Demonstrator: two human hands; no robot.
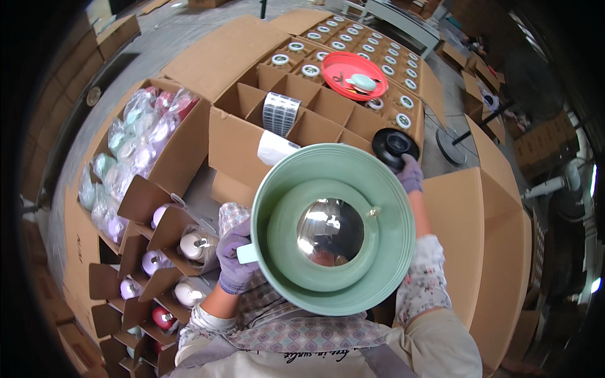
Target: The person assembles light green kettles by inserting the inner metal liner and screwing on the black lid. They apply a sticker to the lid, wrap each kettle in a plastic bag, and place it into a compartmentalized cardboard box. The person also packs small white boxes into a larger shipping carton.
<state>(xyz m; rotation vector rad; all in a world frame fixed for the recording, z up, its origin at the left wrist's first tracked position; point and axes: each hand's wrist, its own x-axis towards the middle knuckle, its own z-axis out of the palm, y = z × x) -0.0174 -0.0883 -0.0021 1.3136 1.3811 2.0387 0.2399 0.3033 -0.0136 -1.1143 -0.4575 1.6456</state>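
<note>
My left hand (235,260), in a purple glove, grips the handle (247,254) of a mint-green jug body (302,279). The body is held in front of my chest with its wide ribbed opening towards me. Deep inside shows a round mirror-bright surface (330,231), with a small pale tip (374,211) at one side. Beyond its far right rim, my gloved right hand (410,176) holds a round black plastic part (393,147) with a raised centre ring. The part is over the corner of a divided carton (236,127); the fingers' undersides are hidden.
A sheet of labels (280,113) hangs over the carton's dividers. A red tray (331,80) with small tools rests on rows of round-topped containers (310,71). Bagged coloured pieces (142,141) fill a left carton; another (106,283) holds coloured jugs. An open carton (453,227) stands right.
</note>
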